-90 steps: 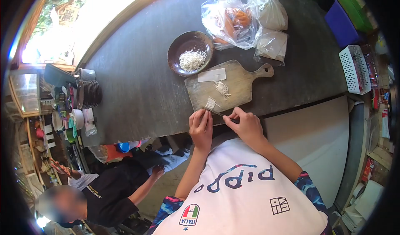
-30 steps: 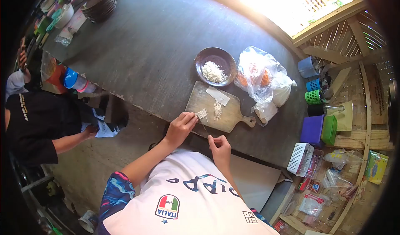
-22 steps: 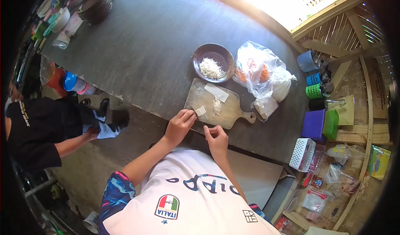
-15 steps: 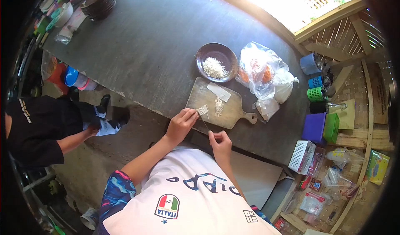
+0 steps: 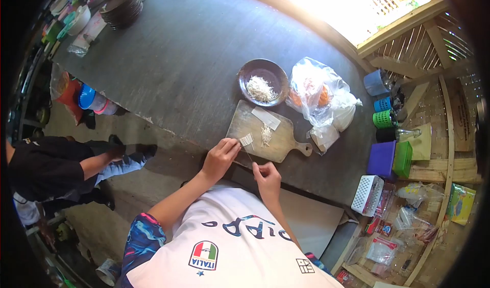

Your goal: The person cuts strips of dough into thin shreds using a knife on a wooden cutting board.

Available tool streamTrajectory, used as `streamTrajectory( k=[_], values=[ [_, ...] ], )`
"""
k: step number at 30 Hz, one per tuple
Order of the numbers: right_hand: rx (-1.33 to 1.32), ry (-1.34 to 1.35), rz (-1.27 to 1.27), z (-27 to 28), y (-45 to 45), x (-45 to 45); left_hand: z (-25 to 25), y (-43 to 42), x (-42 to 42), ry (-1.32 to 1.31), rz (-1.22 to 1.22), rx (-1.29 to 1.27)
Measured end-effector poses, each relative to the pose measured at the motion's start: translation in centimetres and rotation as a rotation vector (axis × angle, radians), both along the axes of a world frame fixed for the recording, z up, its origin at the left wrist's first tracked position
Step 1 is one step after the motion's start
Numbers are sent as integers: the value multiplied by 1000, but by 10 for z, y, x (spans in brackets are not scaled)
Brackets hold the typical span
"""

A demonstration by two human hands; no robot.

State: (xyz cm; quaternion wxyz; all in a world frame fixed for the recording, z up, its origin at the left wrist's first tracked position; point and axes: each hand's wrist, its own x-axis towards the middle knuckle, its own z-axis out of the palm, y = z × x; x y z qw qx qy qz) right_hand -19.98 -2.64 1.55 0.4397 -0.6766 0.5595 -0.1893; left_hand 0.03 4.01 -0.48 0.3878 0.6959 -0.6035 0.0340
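My left hand has its fingertips pressed together beside white strips on the cutting board. My right hand pinches a thin tool.

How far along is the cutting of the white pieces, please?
Perhaps past midway. The thin white shreds heaped in the round dark-brown bowl look done, as do the loose white sticks on the handled wooden board. In work are the narrow white strips at the left hand; the right hand holds a thin dark tool. The flat white rectangular piece looks uncut.
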Motion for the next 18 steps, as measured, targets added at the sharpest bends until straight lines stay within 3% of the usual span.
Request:
streamTrajectory(
  k=[3,11,15,18],
  values=[
    [65,-17,-14,4,5,-20,0,0,0,10,-4,2],
    [51,-40,27,9,-13,30,1,0,3,25,-25,19],
    [-55,-30,20,-3,1,-2,2,0,1,34,-21,8],
    [49,-27,-10,13,4,-11,6,2,1,31,-22,31]
  ],
)
